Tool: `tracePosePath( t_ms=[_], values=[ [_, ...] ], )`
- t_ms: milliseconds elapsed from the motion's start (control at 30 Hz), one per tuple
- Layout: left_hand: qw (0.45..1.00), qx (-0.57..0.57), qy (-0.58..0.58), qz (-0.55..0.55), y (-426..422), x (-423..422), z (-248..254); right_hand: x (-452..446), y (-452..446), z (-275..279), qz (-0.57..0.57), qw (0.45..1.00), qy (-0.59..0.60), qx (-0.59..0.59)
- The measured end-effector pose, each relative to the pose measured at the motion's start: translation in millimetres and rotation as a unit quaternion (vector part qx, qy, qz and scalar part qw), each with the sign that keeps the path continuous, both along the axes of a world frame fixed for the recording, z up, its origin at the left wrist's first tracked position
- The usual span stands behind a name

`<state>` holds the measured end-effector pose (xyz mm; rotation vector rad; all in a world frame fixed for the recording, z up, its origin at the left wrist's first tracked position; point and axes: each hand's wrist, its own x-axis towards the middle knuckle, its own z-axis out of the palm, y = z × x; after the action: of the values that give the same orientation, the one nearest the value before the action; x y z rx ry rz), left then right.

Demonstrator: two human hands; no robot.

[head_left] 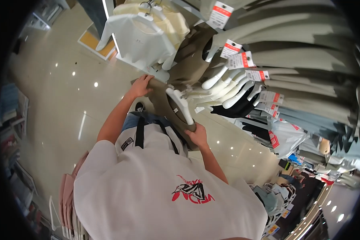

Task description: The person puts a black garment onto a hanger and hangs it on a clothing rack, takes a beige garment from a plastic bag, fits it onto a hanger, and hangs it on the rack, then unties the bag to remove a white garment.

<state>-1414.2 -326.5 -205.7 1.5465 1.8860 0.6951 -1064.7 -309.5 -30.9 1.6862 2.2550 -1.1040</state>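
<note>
A brown top (164, 100) on a white hanger (181, 105) is stretched between my two hands in front of my body. My left hand (141, 86) is closed on its far left edge, near the shoulder. Closer to me, my right hand (197, 135) grips the opposite shoulder, beside the hanger's end. The hanger's arms show through the neck opening, and its hook lies close to the rack. The lower part of the top is hidden behind my hands and body.
On the right, a rack holds several olive and grey garments (308, 56) with red-and-white price tags (241, 60). White hangers (228, 86) stick out of it. Ahead hang a white top (140, 38) and a cream one (172, 22). Pink garments (68, 196) hang at lower left.
</note>
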Motion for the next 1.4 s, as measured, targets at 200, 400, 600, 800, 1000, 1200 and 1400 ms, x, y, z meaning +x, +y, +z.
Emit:
tracePosePath(
  t_ms=[200, 400, 600, 800, 1000, 1200, 1400],
  values=[
    [0.974, -0.191, -0.124, 0.015, -33.9, 44.6, -83.8, -9.3, 20.4, 2.2, -0.229, 0.964, 0.105, -0.086],
    [0.941, -0.274, -0.18, -0.08, -81.6, 109.9, -144.8, -51.7, 63.9, -13.8, -0.316, 0.926, 0.198, -0.067],
    [0.918, -0.314, -0.211, -0.115, -91.9, 127.4, -166.8, -99.9, 114.2, -31.9, -0.356, 0.907, 0.222, -0.026],
    [0.819, -0.179, -0.545, -0.015, -40.2, 115.1, -118.3, -130.5, 144.3, -60.7, -0.372, 0.879, 0.299, 0.013],
    [0.859, -0.003, -0.511, -0.039, 54.7, 101.9, -3.0, -144.4, 173.9, -85.4, -0.342, 0.884, 0.313, 0.059],
    [0.86, 0.046, -0.507, 0.036, 98.8, 112.4, 13.2, -160.6, 198.5, -90.9, -0.336, 0.889, 0.306, 0.052],
    [0.881, 0.065, -0.46, 0.088, 108.7, 116.6, 24.3, -168.0, 199.8, -91.8, -0.346, 0.861, 0.367, 0.059]
  ],
)
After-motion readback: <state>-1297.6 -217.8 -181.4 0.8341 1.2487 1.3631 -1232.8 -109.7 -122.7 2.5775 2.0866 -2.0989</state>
